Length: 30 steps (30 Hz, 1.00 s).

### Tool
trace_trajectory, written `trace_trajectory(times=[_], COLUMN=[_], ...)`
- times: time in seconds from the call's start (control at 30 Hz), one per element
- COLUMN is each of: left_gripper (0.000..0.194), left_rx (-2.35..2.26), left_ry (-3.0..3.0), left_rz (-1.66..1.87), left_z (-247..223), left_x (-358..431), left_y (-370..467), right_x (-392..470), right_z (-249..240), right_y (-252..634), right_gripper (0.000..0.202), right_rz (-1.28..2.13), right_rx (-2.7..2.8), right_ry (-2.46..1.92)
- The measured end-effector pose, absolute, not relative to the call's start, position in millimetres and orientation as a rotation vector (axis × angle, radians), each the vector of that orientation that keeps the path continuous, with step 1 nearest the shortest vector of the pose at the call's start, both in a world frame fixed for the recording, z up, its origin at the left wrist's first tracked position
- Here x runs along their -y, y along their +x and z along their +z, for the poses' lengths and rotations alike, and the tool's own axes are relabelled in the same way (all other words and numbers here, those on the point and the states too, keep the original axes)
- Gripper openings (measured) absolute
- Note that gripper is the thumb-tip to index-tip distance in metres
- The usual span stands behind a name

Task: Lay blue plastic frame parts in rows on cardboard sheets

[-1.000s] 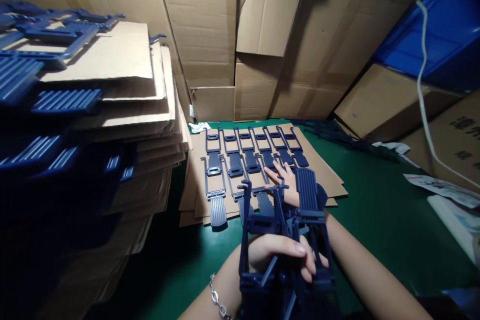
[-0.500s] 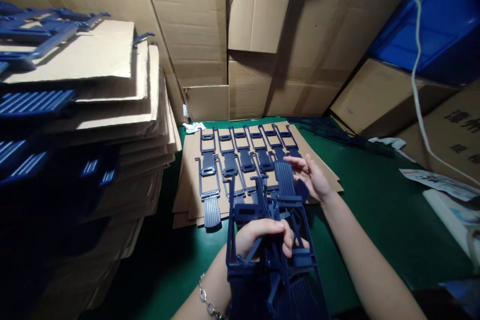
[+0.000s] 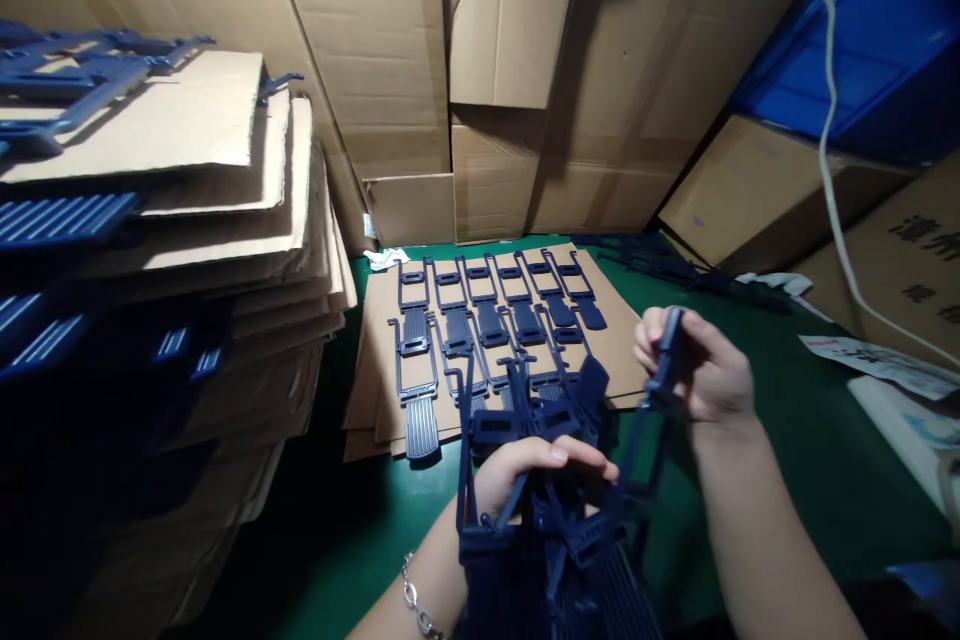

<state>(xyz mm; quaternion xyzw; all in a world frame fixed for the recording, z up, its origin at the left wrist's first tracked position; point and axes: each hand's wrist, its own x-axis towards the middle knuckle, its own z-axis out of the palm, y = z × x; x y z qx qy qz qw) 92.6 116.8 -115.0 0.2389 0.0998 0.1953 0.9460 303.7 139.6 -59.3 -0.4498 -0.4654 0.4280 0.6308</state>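
Observation:
My left hand (image 3: pixel 525 470), with a chain bracelet at its wrist, is wrapped round a bundle of dark blue plastic frames (image 3: pixel 555 540) at the bottom centre. Right of it, my right hand (image 3: pixel 701 365) pinches the ribbed end of one blue frame (image 3: pixel 660 400), which stands tilted up beside the bundle. Beyond both hands, two rows of similar blue frames (image 3: pixel 421 425) lie on a cardboard sheet (image 3: pixel 615 320). The bundle hides part of the nearer row.
A tall stack of cardboard sheets (image 3: pixel 292 210) with blue frames between them rises at the left. More dark frames (image 3: pixel 675 265) lie at the back right of the green table (image 3: pixel 750 370). Cardboard boxes and a blue bin (image 3: pixel 862 40) stand behind; a white cable hangs at right.
My right hand has closed on a blue frame's ribbed end and moved right, tilting that frame away from the bundle. My left hand still holds the bundle.

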Motion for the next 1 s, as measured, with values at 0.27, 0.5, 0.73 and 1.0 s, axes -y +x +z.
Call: trace_trajectory(times=[0.27, 0.5, 0.73, 1.0], left_gripper=[0.015, 0.017, 0.02, 0.02], left_rx=[-0.029, -0.03, -0.027, -0.054], left_ry=[0.434, 0.47, 0.502, 0.511], left_rz=[0.602, 0.607, 0.591, 0.582], left_z=[-112, -105, -105, -102], left_x=[-117, -113, -113, -112], left_y=[90, 87, 85, 83], right_x=[-109, -65, -44, -57], right_z=[-36, -115, -157, -168], right_y=[382, 384, 376, 375], right_gripper=[0.027, 0.011, 0.039, 0.04], right_rz=[0.364, -0.495, -0.521, -0.349], right_rx=[0.122, 1.253, 2.173, 2.255], right_ry=[-1.009, -1.543, -1.197, -1.184])
